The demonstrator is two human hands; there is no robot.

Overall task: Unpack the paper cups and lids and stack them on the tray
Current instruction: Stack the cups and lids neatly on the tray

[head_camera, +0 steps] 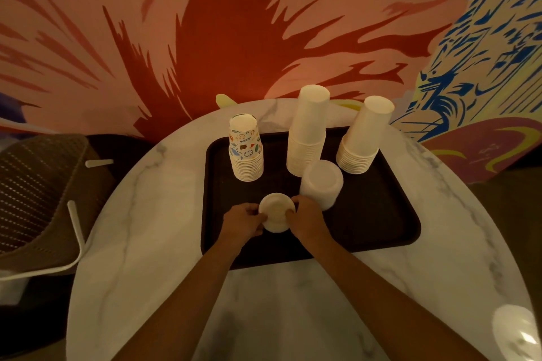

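left hand [245, 218] and right hand [305, 220], fingers curled round small lid stack [277, 212] on tray [381, 228]; uneven release could tip it into big lid stack [321, 183] just beside.

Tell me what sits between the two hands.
A short stack of white lids, gripped on either side by the left hand and the right hand, over the dark tray; the head view shows it.

Dark tray [366, 223], white marbled table [164, 243]
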